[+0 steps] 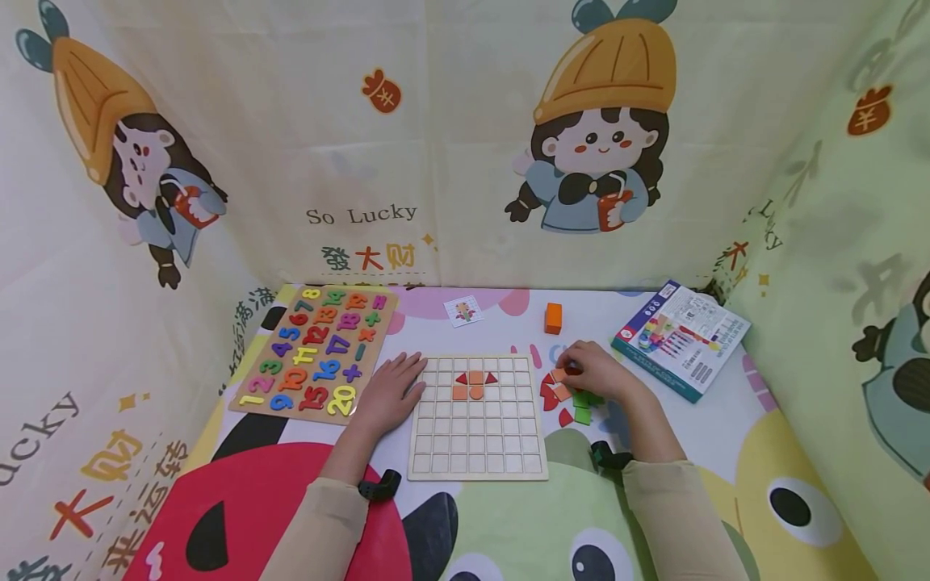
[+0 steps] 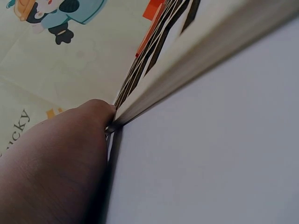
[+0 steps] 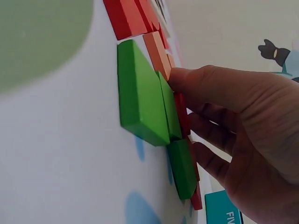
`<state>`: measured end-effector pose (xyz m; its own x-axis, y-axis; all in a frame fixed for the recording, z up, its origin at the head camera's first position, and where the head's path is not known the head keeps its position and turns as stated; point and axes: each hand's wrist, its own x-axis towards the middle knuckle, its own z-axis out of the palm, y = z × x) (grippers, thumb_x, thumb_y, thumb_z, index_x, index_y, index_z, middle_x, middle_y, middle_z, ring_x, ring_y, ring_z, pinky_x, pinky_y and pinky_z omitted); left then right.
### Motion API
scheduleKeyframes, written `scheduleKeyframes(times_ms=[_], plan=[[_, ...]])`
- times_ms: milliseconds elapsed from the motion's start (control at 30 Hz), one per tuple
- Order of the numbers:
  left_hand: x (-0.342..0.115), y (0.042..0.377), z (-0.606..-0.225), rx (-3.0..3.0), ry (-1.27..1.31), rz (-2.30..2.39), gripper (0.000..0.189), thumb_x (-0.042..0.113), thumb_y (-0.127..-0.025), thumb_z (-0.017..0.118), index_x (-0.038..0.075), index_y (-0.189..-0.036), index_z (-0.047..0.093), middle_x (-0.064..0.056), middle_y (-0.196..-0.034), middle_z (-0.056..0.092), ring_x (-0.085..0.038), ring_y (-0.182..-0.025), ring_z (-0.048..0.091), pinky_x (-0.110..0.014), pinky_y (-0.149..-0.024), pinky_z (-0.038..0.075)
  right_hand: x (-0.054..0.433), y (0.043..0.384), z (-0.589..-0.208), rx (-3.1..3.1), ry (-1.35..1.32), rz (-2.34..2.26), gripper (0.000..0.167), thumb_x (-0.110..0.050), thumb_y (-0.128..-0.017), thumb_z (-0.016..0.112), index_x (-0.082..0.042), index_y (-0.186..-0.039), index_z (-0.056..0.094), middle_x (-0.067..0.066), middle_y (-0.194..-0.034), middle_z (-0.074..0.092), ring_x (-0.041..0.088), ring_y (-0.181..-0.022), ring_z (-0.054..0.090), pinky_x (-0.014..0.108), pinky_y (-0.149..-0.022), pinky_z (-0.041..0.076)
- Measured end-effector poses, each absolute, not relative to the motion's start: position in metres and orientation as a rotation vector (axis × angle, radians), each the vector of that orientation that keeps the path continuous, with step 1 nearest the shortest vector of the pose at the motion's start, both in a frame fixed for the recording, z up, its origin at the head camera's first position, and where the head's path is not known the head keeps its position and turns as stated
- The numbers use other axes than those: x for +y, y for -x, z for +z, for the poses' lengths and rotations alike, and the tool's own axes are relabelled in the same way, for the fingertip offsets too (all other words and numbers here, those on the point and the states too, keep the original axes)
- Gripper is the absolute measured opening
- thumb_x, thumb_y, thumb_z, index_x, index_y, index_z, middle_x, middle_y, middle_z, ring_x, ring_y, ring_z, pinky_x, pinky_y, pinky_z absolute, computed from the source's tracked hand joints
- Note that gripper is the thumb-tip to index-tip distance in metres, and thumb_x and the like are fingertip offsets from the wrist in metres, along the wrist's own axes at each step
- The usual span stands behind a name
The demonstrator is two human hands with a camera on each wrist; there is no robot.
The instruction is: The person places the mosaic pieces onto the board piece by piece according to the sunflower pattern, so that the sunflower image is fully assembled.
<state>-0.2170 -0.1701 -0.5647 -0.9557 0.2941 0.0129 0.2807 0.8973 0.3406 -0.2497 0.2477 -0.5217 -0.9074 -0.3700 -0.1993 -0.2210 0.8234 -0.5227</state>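
Observation:
A wooden grid board (image 1: pixel 478 436) lies in the middle of the table. Near its top are an orange square (image 1: pixel 460 393), an orange round piece (image 1: pixel 475 393) and two red pieces (image 1: pixel 492 378), with another orange piece between the red ones. My left hand (image 1: pixel 388 395) rests at the board's left edge, fingers extended; its thumb (image 2: pixel 96 114) touches the side. My right hand (image 1: pixel 599 371) reaches into loose pieces right of the board. Its thumb (image 3: pixel 187 79) is at an orange piece (image 3: pixel 156 51), beside green blocks (image 3: pixel 140 93) and red blocks (image 3: pixel 124 18). Whether it pinches one is hidden.
A number puzzle board (image 1: pixel 312 355) lies at the left. Behind the grid are a small picture card (image 1: pixel 463 311) and an orange block (image 1: pixel 553 319). A teal-edged box (image 1: pixel 683 339) lies at the right. Printed cloth walls (image 1: pixel 465 161) surround the table.

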Motion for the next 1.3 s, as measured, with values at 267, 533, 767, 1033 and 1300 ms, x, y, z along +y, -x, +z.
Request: scheduleKeyframes(times_ms=[267, 533, 767, 1033, 1300], plan=[[-0.170, 0.217, -0.565, 3.028, -0.458, 0.538, 0.058, 0.051, -0.101, 0.045, 0.029, -0.154, 0.036, 0.006, -0.162, 0.033, -0.022, -0.154, 0.019, -0.048, -0.127, 0.015, 0.249, 0.250, -0.524, 2.735, 0.453, -0.731, 0.023, -0.028, -0.089, 0.074, -0.018, -0.109, 0.068, 0.004, -0.110, 0.060, 0.023, -0.107, 0.049, 0.043, -0.094, 0.054], [-0.170, 0.216, -0.567, 3.030, -0.453, 0.531, 0.058, 0.051, -0.101, 0.044, 0.027, -0.154, 0.037, 0.006, -0.161, 0.033, -0.022, -0.154, 0.020, -0.046, -0.127, 0.015, 0.243, 0.243, -0.515, 2.743, 0.417, -0.812, 0.029, -0.033, -0.092, 0.070, -0.015, -0.115, 0.067, 0.006, -0.117, 0.060, 0.024, -0.108, 0.052, 0.047, -0.099, 0.052], [-0.169, 0.215, -0.565, 3.041, -0.446, 0.538, 0.058, 0.051, -0.101, 0.045, 0.028, -0.153, 0.037, 0.005, -0.161, 0.033, -0.022, -0.154, 0.020, -0.047, -0.127, 0.015, 0.221, 0.238, -0.502, 2.748, 0.417, -0.883, 0.031, -0.038, -0.091, 0.070, -0.018, -0.115, 0.067, 0.004, -0.118, 0.060, 0.023, -0.107, 0.054, 0.042, -0.093, 0.057], [-0.169, 0.215, -0.565, 3.043, -0.452, 0.537, 0.058, 0.051, -0.101, 0.045, 0.028, -0.153, 0.038, 0.005, -0.161, 0.033, -0.022, -0.154, 0.021, -0.047, -0.126, 0.016, 0.190, 0.231, -0.501, 2.720, 0.418, -0.898, 0.029, -0.038, -0.090, 0.071, -0.019, -0.112, 0.067, -0.001, -0.107, 0.061, 0.018, -0.097, 0.056, 0.026, -0.078, 0.056], [-0.169, 0.215, -0.563, 3.038, -0.452, 0.540, 0.058, 0.051, -0.101, 0.046, 0.028, -0.153, 0.038, 0.006, -0.161, 0.033, -0.022, -0.154, 0.020, -0.047, -0.126, 0.016, 0.167, 0.224, -0.506, 2.718, 0.482, -0.895, 0.023, -0.036, -0.090, 0.071, -0.021, -0.107, 0.068, -0.005, -0.105, 0.061, 0.015, -0.096, 0.055, 0.028, -0.080, 0.053]])
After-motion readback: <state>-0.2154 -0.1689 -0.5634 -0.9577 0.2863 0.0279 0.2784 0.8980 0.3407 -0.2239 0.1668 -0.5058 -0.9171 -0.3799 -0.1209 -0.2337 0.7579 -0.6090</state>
